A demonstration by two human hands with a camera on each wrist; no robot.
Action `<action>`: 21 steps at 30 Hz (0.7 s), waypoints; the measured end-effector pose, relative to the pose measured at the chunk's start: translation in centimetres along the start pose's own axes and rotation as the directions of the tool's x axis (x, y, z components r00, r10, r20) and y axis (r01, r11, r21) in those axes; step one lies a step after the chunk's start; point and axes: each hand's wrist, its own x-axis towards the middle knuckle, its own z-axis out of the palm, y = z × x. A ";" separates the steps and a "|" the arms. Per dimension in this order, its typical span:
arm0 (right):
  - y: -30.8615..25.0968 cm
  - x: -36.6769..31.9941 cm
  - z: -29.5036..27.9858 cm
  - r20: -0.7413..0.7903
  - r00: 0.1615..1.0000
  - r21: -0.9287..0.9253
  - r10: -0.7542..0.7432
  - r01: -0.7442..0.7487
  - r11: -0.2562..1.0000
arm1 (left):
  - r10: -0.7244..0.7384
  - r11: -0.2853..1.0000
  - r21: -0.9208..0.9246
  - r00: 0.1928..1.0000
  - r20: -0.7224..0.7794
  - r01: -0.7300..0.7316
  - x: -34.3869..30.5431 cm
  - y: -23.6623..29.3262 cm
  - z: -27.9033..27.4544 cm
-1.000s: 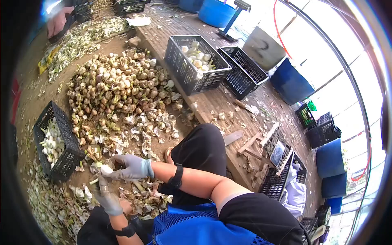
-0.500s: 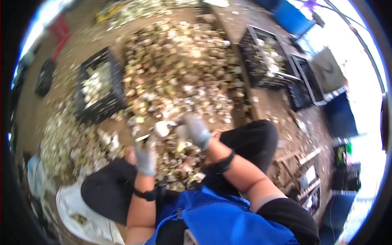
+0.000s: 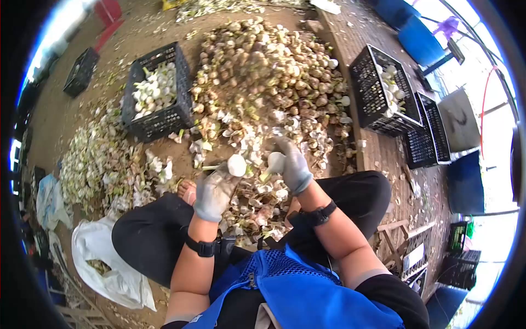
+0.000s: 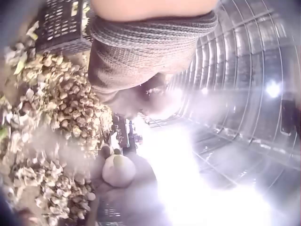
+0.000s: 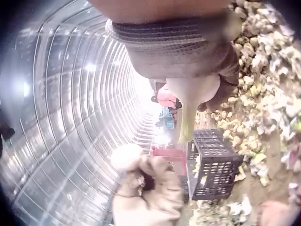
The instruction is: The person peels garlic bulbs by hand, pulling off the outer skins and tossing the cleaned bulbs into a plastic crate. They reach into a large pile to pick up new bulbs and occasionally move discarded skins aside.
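Gloved in grey, the left hand (image 3: 215,191) holds a peeled white garlic bulb (image 3: 236,165) at its fingertips, stem pointing left. Across a small gap, the right hand (image 3: 296,168) grips a second white bulb (image 3: 276,162), whose green-white stem slants down toward the left. That stem (image 5: 188,120) hangs below the right hand (image 5: 183,59) in the right wrist view, with the left hand (image 5: 153,190) and its bulb (image 5: 127,157) lower down. In the left wrist view the right hand's bulb (image 4: 119,170) shows below the left hand (image 4: 141,61), whose fingers are partly blurred.
A heap of unpeeled garlic (image 3: 268,66) lies ahead, with loose skins (image 3: 249,211) below the hands. One black crate (image 3: 183,98) of white bulbs stands left; another (image 3: 359,90) stands on boards at right beside a black crate (image 3: 415,147). A white sack (image 3: 87,247) lies lower left.
The head view has swung left, so the heap and crates sit farther right. The hands, close together around the bulbs before, are now farther apart, each with a bulb.
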 end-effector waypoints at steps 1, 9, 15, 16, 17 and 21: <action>-2.7 -1.1 1.7 -0.089 0.985 0.186 0.150 -0.132 0.974 | -0.141 0.961 -0.224 0.984 0.111 0.163 0.4 0.1 -1.2; -0.1 -1.6 3.4 0.103 0.995 0.454 -0.009 -0.039 0.890 | -0.168 0.984 0.031 0.977 -0.131 0.174 0.8 -3.5 -1.3; -1.8 -2.4 3.5 0.229 0.973 0.310 0.016 -0.089 0.947 | -0.109 0.984 0.114 0.970 -0.215 0.136 0.7 -3.2 -0.8; -1.3 -2.0 3.2 0.276 0.961 0.318 -0.012 -0.080 0.945 | -0.055 0.987 0.129 0.952 -0.300 0.098 0.5 -3.3 0.2; -1.2 -2.3 3.7 0.218 0.976 0.378 0.014 -0.097 0.921 | 0.048 0.940 0.340 0.976 -0.214 0.029 0.6 -3.3 -0.2; -0.7 -2.0 3.2 0.057 0.990 0.456 0.130 -0.141 0.879 | 0.254 0.963 0.114 0.962 -0.097 -0.242 4.7 2.0 2.2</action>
